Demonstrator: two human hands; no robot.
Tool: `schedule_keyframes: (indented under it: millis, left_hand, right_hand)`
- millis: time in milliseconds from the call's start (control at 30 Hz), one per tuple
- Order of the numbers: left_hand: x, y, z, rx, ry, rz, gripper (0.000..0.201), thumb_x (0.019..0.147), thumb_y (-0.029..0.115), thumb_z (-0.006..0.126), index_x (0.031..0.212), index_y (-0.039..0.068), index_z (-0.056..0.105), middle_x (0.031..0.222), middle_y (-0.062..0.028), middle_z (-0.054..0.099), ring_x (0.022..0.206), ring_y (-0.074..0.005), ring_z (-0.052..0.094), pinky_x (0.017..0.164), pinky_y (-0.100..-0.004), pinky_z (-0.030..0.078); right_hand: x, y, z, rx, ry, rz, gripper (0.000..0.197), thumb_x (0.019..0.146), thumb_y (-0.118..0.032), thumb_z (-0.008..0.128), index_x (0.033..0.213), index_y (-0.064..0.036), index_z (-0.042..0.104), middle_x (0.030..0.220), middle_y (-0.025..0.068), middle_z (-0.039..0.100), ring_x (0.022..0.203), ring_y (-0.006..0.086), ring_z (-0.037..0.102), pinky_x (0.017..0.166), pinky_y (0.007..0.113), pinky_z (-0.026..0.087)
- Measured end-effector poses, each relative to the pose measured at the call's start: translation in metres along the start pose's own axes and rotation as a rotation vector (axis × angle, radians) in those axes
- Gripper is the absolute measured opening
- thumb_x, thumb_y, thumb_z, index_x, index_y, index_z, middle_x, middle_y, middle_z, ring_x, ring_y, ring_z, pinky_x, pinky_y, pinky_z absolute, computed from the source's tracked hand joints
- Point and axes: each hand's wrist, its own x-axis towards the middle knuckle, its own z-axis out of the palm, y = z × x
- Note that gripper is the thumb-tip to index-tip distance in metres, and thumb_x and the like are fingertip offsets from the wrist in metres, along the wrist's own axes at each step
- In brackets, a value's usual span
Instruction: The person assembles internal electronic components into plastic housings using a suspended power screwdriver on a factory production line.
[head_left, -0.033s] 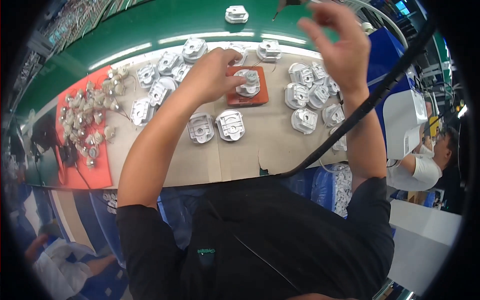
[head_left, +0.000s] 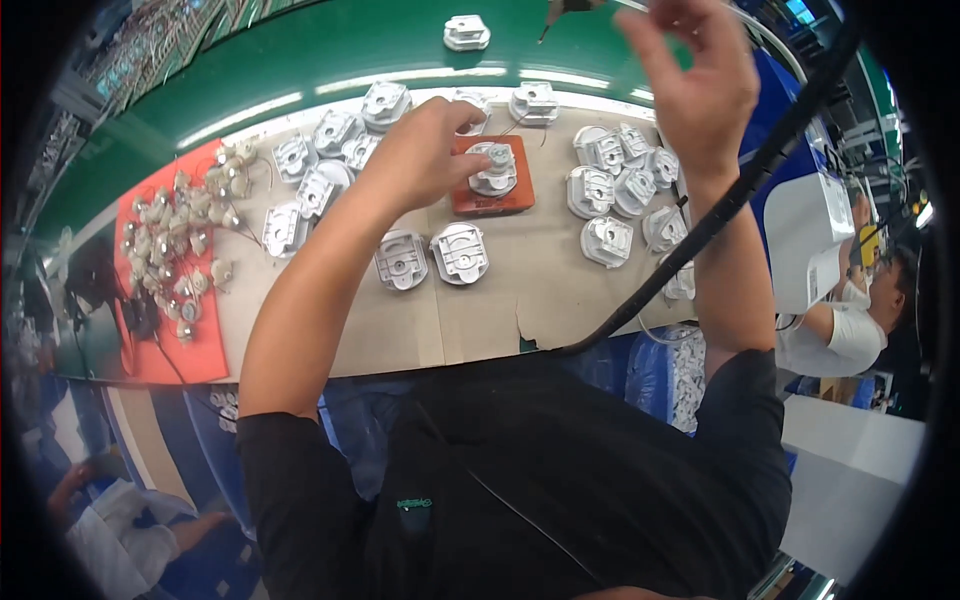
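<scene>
On a small orange-red block (head_left: 522, 190) lies a white plastic housing (head_left: 497, 178) with a grey round piece on its top. My left hand (head_left: 432, 150) holds this housing from the left, its thumb against the edge and the other fingers curled behind. A thin wire rises from the housing's far side. My right hand (head_left: 705, 85) is raised at the upper right, fingers apart and slightly blurred, with nothing visible in it. Left of that hand hangs a dark pointed tool (head_left: 562, 12), partly cut off by the top edge.
White housings stand in groups left (head_left: 318, 190) and right (head_left: 592, 190), with two more (head_left: 460, 252) in front. Several small wired parts (head_left: 165, 235) cover a red mat (head_left: 205, 345). A black corrugated hose (head_left: 690, 255) crosses at right. Beyond lies a green surface (head_left: 350, 65). Another person (head_left: 840, 330) sits at far right.
My right hand has moved slightly up and to the right. My left hand stays at the housing on the block.
</scene>
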Motion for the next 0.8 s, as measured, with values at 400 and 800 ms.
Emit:
schedule_keyframes:
  millis: [400,800]
  left_hand:
    - [0.003,0.012,0.016,0.205,-0.025,-0.024,0.030,0.084,0.027,0.077,0.103,0.004,0.073,0.096,-0.0174,0.070,0.091,-0.0368,0.068,0.080,-0.0479,0.053]
    - [0.002,0.010,0.016,0.240,0.011,-0.008,0.029,0.081,0.025,0.076,0.103,0.007,0.076,0.093,-0.0162,0.073,0.086,-0.0350,0.071,0.076,-0.0450,0.056]
  right_hand:
    - [0.126,-0.016,0.053,0.348,0.265,0.367,0.053,0.088,-0.041,0.075,0.111,0.0037,0.058,0.095,0.0143,0.067,0.089,0.0248,0.063,0.082,0.037,0.050]
    - [0.022,-0.039,0.054,0.689,0.245,0.356,0.032,0.091,-0.018,0.075,0.109,-0.0059,0.052,0.084,-0.0030,0.053,0.072,0.0060,0.049,0.063,0.022,0.041]
